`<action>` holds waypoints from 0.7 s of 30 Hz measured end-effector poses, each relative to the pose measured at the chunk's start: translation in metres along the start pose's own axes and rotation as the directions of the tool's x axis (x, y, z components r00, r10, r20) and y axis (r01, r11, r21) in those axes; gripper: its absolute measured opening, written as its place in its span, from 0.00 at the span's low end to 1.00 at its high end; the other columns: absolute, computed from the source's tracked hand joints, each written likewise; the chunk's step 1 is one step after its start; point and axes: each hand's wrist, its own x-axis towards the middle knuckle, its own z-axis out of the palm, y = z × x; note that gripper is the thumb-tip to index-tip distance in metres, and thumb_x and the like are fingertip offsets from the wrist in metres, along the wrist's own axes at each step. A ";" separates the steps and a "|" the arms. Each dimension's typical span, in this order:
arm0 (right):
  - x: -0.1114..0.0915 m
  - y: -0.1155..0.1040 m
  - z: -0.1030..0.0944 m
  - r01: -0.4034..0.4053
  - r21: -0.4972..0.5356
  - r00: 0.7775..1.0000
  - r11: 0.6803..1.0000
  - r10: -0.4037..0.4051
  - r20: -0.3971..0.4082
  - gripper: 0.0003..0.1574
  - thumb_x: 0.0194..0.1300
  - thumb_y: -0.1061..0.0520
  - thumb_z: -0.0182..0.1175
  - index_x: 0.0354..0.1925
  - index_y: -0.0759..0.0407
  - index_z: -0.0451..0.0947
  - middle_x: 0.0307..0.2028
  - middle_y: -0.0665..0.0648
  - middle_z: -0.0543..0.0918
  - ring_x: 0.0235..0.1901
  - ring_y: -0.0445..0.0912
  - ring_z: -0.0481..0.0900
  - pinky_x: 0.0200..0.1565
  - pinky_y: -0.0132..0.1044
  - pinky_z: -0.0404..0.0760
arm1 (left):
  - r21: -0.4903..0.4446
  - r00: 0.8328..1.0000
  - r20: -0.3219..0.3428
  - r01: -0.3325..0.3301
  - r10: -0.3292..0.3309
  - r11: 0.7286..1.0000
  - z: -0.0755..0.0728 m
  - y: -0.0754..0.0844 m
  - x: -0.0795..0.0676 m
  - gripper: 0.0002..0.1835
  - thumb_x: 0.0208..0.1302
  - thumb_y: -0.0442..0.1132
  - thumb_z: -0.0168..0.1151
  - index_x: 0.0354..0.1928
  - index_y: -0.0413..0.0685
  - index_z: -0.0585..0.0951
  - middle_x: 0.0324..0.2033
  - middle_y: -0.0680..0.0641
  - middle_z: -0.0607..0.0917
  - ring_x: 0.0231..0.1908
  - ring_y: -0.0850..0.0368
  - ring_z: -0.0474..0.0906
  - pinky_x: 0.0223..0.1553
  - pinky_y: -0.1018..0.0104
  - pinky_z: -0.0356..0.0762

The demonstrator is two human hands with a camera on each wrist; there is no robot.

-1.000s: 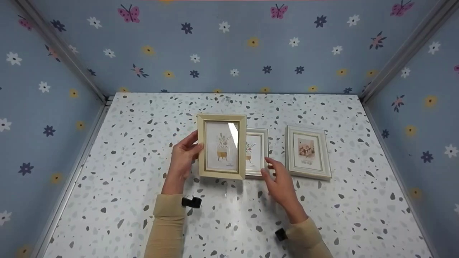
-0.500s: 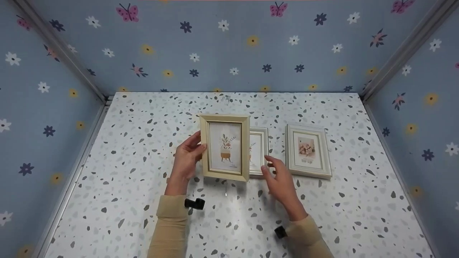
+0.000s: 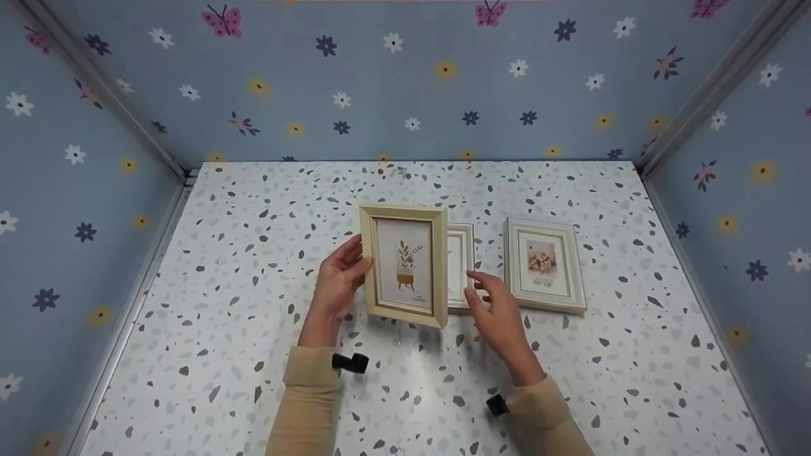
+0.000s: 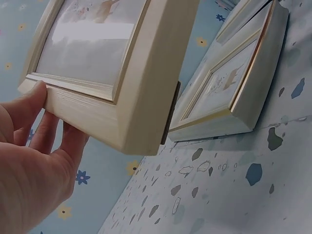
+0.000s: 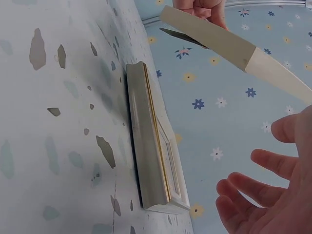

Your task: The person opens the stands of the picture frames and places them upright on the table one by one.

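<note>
The left grip [image 3: 339, 282] pinches the cream picture frame [image 3: 404, 266], likely light, stiff and fragile-fronted; its right edge [image 3: 440, 269] suits the loosely spread right grip [image 3: 499, 313].

Left forearm [image 3: 309, 399] runs nearly straight ahead; right forearm [image 3: 548, 418] angles inward. Left hand [image 3: 338, 282]: pinch grip, thumb in front, bent fingers behind. Right hand [image 3: 499, 316]: relaxed, fingers loosely bent, thumb apart from index. Hands well apart.
</note>
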 end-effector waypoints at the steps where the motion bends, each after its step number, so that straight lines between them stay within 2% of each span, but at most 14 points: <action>1: 0.000 0.000 0.000 0.003 0.003 1.000 1.000 -0.003 -0.002 0.22 0.75 0.52 0.57 0.61 0.59 0.76 0.58 0.59 0.79 0.54 0.54 0.77 0.51 0.58 0.78 | -0.002 1.000 0.005 -0.001 0.001 1.000 0.000 -0.001 0.000 0.27 0.67 0.26 0.61 0.68 0.41 0.73 0.56 0.41 0.82 0.49 0.50 0.82 0.42 0.63 0.82; 10: 0.004 -0.005 -0.001 0.041 0.018 0.999 0.999 -0.040 -0.029 0.20 0.74 0.53 0.57 0.60 0.60 0.78 0.57 0.60 0.79 0.53 0.54 0.78 0.49 0.59 0.79 | -0.027 0.996 0.082 -0.027 0.030 0.999 0.000 -0.008 -0.004 0.22 0.66 0.25 0.62 0.62 0.43 0.78 0.52 0.43 0.84 0.45 0.53 0.81 0.39 0.63 0.81; 16: 0.005 -0.007 -0.001 0.056 0.048 0.997 0.997 -0.054 -0.047 0.19 0.74 0.55 0.58 0.59 0.61 0.79 0.56 0.59 0.80 0.52 0.53 0.78 0.48 0.58 0.80 | -0.054 0.993 0.114 -0.029 0.035 0.998 0.002 -0.011 -0.005 0.21 0.67 0.24 0.60 0.59 0.44 0.79 0.51 0.43 0.85 0.45 0.53 0.81 0.41 0.64 0.81; 21: 0.006 -0.008 -0.002 0.098 0.084 0.994 0.992 -0.094 -0.057 0.18 0.72 0.60 0.59 0.58 0.62 0.79 0.56 0.58 0.80 0.52 0.52 0.79 0.48 0.53 0.82 | -0.069 0.991 0.129 -0.033 0.042 0.997 0.004 -0.012 -0.007 0.20 0.67 0.23 0.59 0.59 0.45 0.78 0.51 0.43 0.85 0.45 0.53 0.81 0.42 0.62 0.81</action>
